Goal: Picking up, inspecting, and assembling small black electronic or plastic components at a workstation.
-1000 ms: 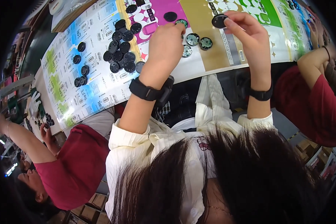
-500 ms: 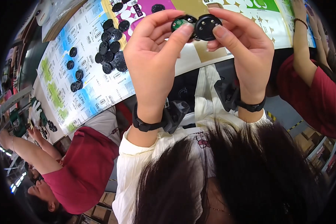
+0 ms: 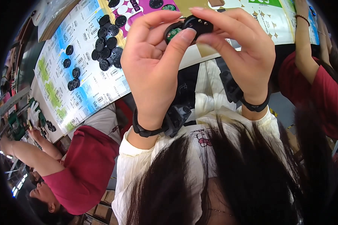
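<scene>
- Nearest, black straps [image 3: 257, 108] are circling both wrists, and I'm watching from above them.
- My left hand [image 3: 150, 63] is grasping a round black case with a green board [image 3: 172, 34] inside, thumb on the near side, fingers curling around the far side.
- My right hand [image 3: 247, 48] is grasping a black disc [image 3: 202, 27] with small shiny studs on its face; its fingers are lying along the far edge. The thumb is blurring, so I can't quite tell whether it is pressing or sliding.
- Both parts are meeting above the table's near edge, between the hands. Half a second ago the disc was showing its face more fully; now it is tilting and lapping over the case's right side. I'm judging that the work is passing from holding the parts side by side to fitting one against the other.
- Beyond, to the left, a few loose black discs [image 3: 76, 72] are lying on the printed sheet [image 3: 97, 92].
- Farther, a pile of black discs [image 3: 100, 44] is resting left of the hands.
- Farthest, another green-board piece [image 3: 169, 7] is sitting on the magenta patch.
</scene>
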Tool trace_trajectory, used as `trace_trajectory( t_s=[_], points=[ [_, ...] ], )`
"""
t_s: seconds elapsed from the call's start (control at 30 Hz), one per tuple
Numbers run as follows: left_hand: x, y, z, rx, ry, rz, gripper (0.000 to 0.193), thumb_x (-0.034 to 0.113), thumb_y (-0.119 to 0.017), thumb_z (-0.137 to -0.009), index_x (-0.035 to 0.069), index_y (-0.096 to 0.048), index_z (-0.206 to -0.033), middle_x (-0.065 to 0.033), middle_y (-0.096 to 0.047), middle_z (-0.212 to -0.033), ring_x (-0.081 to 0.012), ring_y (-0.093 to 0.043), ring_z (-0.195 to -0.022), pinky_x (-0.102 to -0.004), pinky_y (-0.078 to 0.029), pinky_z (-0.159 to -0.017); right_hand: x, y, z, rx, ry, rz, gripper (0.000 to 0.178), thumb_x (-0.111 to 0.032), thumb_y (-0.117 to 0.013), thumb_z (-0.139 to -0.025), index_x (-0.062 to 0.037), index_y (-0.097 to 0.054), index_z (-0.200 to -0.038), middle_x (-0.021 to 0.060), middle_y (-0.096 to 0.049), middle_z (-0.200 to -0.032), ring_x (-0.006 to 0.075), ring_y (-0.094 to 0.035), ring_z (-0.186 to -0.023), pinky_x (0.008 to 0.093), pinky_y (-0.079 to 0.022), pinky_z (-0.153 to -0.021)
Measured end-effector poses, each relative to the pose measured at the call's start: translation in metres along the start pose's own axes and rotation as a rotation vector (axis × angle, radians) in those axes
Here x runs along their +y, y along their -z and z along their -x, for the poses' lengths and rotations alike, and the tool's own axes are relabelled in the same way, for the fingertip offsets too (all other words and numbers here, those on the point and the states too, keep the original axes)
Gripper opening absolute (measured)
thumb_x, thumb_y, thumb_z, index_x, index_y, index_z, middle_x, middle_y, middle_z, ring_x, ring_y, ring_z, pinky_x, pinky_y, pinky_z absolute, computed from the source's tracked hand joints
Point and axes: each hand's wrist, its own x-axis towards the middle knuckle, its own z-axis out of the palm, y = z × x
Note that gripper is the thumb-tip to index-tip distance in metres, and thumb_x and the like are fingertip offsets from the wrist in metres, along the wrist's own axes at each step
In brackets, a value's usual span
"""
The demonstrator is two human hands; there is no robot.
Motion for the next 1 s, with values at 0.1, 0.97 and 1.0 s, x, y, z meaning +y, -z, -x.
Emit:
trace_trajectory(
  t_s=[0.1, 0.97, 1.0],
  points=[
    [-0.002, 0.003, 0.000, -0.002, 0.001, -0.089, 0.026, 0.001, -0.053, -0.078, -0.006, -0.047, -0.103, -0.0130, -0.057, -0.091, -0.0145, -0.055, -0.080, -0.0244, -0.046, -0.068, 0.001, -0.001, -0.001, -0.037, 0.024, 0.004, 0.035, 0.000, -0.067, -0.059, -0.0040, -0.061, -0.093, 0.0063, -0.053, -0.070, 0.0165, -0.052, -0.061, 0.0223, -0.042, -0.053],
    [0.010, 0.006, -0.008, -0.063, 0.406, 0.243, 0.032, 0.006, -0.045, -0.083, -0.006, -0.042, -0.112, -0.0115, -0.053, -0.095, -0.0143, -0.052, -0.077, -0.0231, -0.044, -0.064, 0.013, -0.001, -0.002, -0.023, 0.096, 0.014, 0.038, -0.008, -0.071, -0.059, -0.0040, -0.061, -0.095, 0.0063, -0.047, -0.083, 0.0136, -0.051, -0.071, 0.0202, -0.043, -0.057],
    [0.006, 0.013, -0.009, -0.119, 0.383, 0.233, 0.034, 0.008, -0.046, -0.083, -0.006, -0.040, -0.114, -0.0120, -0.052, -0.098, -0.0158, -0.052, -0.082, -0.0243, -0.044, -0.068, 0.016, -0.002, -0.002, -0.030, 0.168, 0.048, 0.038, -0.008, -0.071, -0.060, -0.0042, -0.061, -0.096, 0.0062, -0.047, -0.083, 0.0136, -0.050, -0.072, 0.0201, -0.043, -0.057]
  ],
)
